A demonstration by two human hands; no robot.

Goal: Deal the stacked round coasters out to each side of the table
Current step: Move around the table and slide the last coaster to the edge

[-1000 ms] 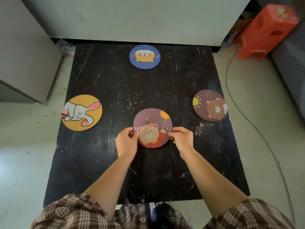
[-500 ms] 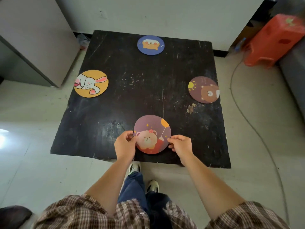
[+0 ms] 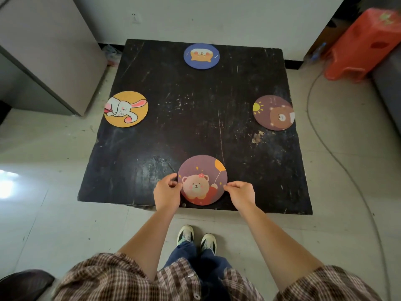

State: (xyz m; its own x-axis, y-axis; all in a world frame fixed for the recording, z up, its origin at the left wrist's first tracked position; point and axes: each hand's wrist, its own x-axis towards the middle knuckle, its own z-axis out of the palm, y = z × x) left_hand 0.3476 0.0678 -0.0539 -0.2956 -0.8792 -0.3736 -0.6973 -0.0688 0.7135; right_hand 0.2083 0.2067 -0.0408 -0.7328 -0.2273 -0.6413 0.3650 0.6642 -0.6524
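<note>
Four round coasters lie on the black square table (image 3: pixel 195 118). A blue one with a dog face (image 3: pixel 201 56) is at the far edge, a yellow rabbit one (image 3: pixel 126 109) at the left edge, a brown bear-and-sun one (image 3: pixel 273 112) at the right edge. A purple coaster with a bear and balloon (image 3: pixel 202 179) lies at the near edge. My left hand (image 3: pixel 167 193) pinches its left rim and my right hand (image 3: pixel 240 193) pinches its right rim. The coaster rests flat on the table.
A grey cabinet (image 3: pixel 43 55) stands left of the table. An orange plastic stool (image 3: pixel 362 44) is at the back right, beside a grey sofa edge (image 3: pixel 388 88). A cable (image 3: pixel 325 148) runs along the floor on the right. My shoes (image 3: pixel 196 237) are just short of the table.
The purple bear coaster has been drawn from mid-table back to the near edge, both hands staying on its rim. I have stepped back, so the whole table now shows.
</note>
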